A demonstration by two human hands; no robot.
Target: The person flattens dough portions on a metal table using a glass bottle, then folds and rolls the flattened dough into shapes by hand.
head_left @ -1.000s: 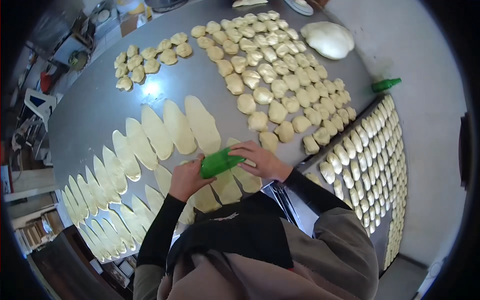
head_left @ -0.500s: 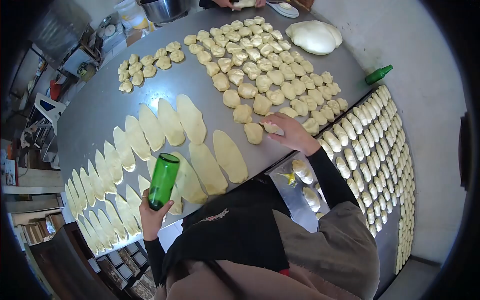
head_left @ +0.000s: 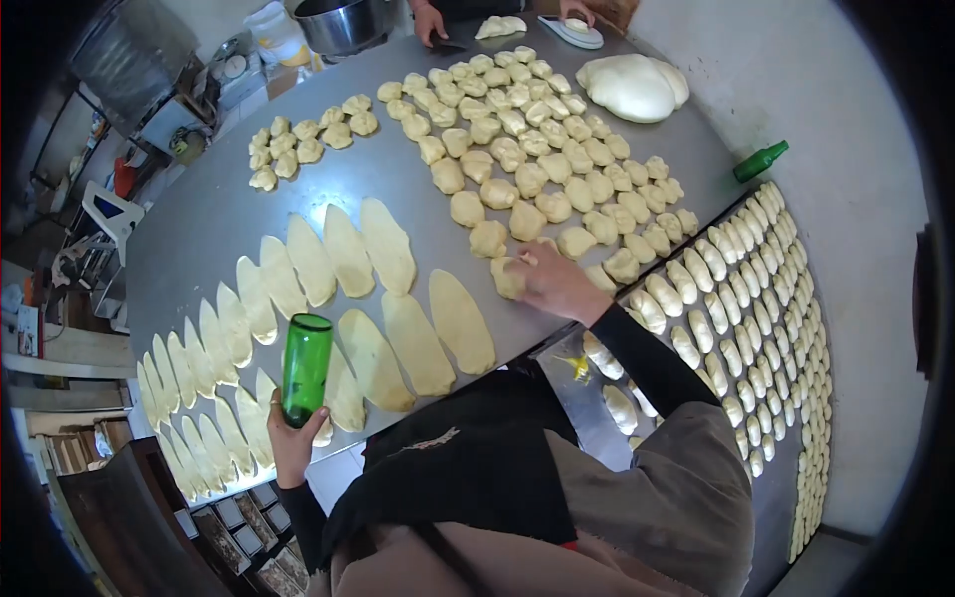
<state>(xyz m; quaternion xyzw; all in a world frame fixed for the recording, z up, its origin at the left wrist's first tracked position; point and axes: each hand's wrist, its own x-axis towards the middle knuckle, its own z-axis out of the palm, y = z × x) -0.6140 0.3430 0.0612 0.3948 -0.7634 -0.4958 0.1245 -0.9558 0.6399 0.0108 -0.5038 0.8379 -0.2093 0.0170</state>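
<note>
My left hand is wrapped round the lower part of a green bottle, held upright near the table's front edge. Flat oval dough pieces lie in two rows beside it. My right hand has its fingers curled over the near end of the field of dough balls. Its fingertips touch a dough ball at the front; whether anything else is under the fingers is hidden.
A co-worker's hands are at the far edge, by a scale. A large dough lump and a second green bottle are at the right. Shaped dough rolls fill a tray. A smaller group of balls lies far left.
The bottle went from lying under both my hands over the flat dough to upright in my left hand. My right hand moved right to the dough balls. The co-worker's hands came into view.
</note>
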